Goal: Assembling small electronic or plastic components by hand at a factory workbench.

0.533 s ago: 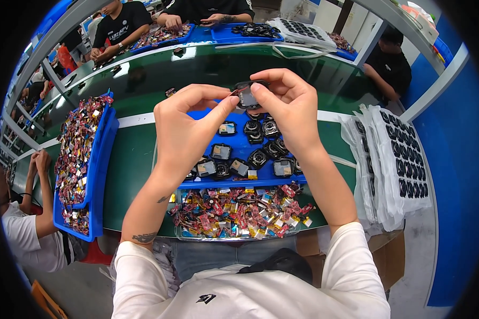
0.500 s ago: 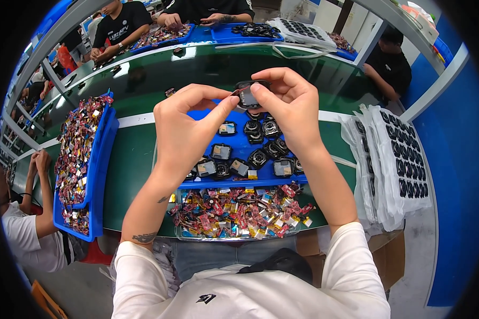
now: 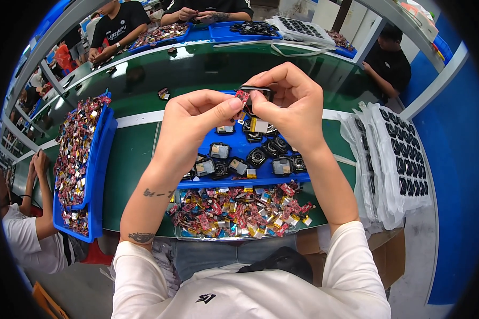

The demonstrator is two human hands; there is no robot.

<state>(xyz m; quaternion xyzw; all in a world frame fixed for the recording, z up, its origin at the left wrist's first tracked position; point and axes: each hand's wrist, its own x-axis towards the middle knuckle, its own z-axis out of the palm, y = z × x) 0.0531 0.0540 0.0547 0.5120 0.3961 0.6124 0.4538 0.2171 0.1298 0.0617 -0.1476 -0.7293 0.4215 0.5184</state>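
A long green table point(image 3: 138, 159) runs through a busy workshop, with other people seated along its far side and at the left. Above it, the right hand point(image 3: 292, 106) pinches a small black round casing point(image 3: 256, 91) between thumb and fingers, and the left hand point(image 3: 197, 119) presses a little red circuit piece point(image 3: 242, 97) against its edge with closed fingertips. Compared with half a second ago, both hands sit in much the same raised spot; the red piece now shows at the casing's rim, so I judge the fitting is under way. Below lies a blue tray point(image 3: 234, 182) of similar casings, nearer still a clear tray of red-and-gold parts point(image 3: 239, 212), and stacked white blister sheets point(image 3: 394, 154) at the right.
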